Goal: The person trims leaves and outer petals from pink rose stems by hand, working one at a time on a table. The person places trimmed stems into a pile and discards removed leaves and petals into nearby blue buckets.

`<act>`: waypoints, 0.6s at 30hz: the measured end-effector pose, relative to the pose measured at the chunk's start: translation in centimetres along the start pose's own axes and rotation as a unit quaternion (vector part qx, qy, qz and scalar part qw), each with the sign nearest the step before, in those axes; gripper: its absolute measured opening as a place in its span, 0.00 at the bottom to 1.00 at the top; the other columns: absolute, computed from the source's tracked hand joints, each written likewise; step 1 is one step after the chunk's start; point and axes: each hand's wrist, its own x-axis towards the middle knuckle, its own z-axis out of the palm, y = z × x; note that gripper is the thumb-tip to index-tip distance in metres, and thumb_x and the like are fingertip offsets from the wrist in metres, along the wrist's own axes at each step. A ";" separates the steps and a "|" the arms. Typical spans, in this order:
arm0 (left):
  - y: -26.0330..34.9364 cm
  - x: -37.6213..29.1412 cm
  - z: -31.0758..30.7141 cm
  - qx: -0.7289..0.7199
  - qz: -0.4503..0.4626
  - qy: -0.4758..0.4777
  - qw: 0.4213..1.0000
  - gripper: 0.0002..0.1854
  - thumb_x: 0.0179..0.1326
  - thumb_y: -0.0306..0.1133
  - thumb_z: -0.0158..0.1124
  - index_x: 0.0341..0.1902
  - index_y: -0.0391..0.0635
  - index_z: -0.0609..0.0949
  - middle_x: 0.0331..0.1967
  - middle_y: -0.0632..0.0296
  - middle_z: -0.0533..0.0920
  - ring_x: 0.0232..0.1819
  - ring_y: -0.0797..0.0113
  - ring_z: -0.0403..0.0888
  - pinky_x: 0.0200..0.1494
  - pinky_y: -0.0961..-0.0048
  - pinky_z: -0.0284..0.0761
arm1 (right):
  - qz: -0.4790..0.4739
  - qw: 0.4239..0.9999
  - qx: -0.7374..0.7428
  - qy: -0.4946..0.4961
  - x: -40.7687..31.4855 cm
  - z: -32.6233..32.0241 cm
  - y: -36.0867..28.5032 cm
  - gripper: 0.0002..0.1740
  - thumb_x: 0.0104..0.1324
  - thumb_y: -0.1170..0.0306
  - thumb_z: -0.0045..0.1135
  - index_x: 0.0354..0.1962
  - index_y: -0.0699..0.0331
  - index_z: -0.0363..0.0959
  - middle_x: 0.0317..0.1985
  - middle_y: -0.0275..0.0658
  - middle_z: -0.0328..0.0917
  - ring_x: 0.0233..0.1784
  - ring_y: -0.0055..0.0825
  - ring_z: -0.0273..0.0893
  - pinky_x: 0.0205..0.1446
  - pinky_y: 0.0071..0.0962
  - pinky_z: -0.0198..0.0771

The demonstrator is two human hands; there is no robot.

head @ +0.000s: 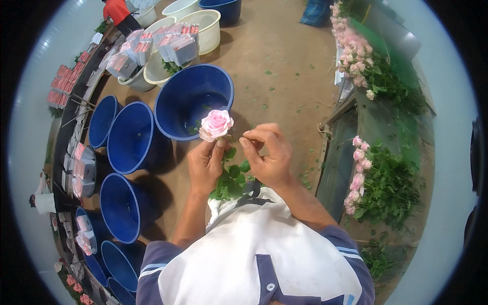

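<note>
My left hand (207,164) grips a pink rose (216,125) just below its bloom, thumb and fingers closed on the stem. Green leaves (230,183) of the stem hang down between my hands, in front of my apron. Just right of the bloom is my right hand (268,152), thumb and forefinger tips close together beside the flower, the other fingers curled. Whether a bit of petal or leaf is between those fingertips cannot be told. Behind the bloom stands a large blue tub (194,101) with some leaf scraps inside.
Several blue tubs (129,137) line the left side. Wrapped rose bunches (177,44) stand in pale tubs (209,32) farther off. On the right, a bench (389,126) carries loose pink roses (357,183). Leaf bits lie on the brown floor (282,87). A person in red (117,13) stands far left.
</note>
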 end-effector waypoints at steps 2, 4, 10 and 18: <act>-0.2 0.1 -0.1 -0.006 -0.001 -0.001 1.000 0.12 0.71 0.32 0.59 0.46 0.36 0.84 0.29 0.61 0.86 0.31 0.77 0.82 0.36 0.77 0.76 | 0.001 1.000 -0.001 -0.001 0.0 0.2 0.1 0.10 0.57 0.81 0.69 0.37 0.66 0.77 0.35 0.37 0.75 0.27 0.19 0.76 0.27 0.18 0.72; -0.3 0.1 -0.1 -0.015 -0.006 -0.003 1.000 0.12 0.71 0.33 0.58 0.46 0.36 0.84 0.29 0.61 0.86 0.31 0.76 0.82 0.36 0.76 0.76 | -0.007 1.000 -0.011 -0.001 0.0 0.2 0.1 0.10 0.58 0.78 0.69 0.37 0.63 0.77 0.34 0.36 0.76 0.25 0.21 0.77 0.26 0.20 0.73; -0.1 0.0 0.0 0.010 -0.003 -0.007 1.000 0.13 0.72 0.33 0.56 0.46 0.37 0.84 0.28 0.61 0.85 0.31 0.75 0.82 0.36 0.76 0.76 | -0.014 0.999 -0.020 -0.026 -0.1 0.1 0.1 0.10 0.58 0.78 0.69 0.37 0.63 0.77 0.34 0.36 0.76 0.26 0.22 0.77 0.26 0.21 0.73; -0.1 0.4 -1.0 0.000 0.005 0.046 0.999 0.12 0.73 0.33 0.55 0.47 0.37 0.83 0.26 0.61 0.83 0.29 0.76 0.79 0.35 0.76 0.74 | 0.021 0.999 0.007 -0.028 -0.3 0.3 -0.1 0.09 0.58 0.79 0.68 0.36 0.65 0.78 0.34 0.38 0.76 0.27 0.22 0.78 0.26 0.20 0.73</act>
